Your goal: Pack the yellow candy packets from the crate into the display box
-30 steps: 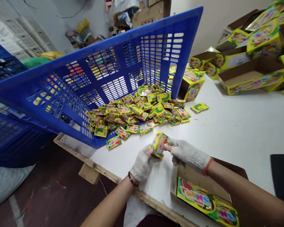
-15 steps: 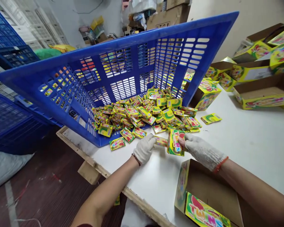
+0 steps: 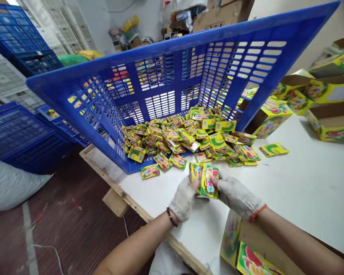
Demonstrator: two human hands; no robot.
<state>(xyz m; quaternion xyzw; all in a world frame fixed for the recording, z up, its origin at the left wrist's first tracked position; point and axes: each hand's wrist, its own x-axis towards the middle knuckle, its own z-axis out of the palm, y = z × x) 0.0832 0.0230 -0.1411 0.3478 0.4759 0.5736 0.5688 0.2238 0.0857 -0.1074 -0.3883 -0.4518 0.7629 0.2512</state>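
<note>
An open printed carton [image 3: 246, 244] sits nearest, under the right forearm. Above the white table [image 3: 304, 191], the gloved left hand [image 3: 183, 198] and right hand [image 3: 235, 194] pinch a small stack of yellow sachets [image 3: 205, 180] between them, probably to square its edges. Beyond, a tipped blue crate [image 3: 166, 76] spills loose sachets [image 3: 189, 137] within reach.

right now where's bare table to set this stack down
Widest bare table lies right of the right hand, between the lone packet and the boxes. A small strip runs between the crate corner and the left hand holding the stack. Crowded: the pile at the crate mouth.
</note>
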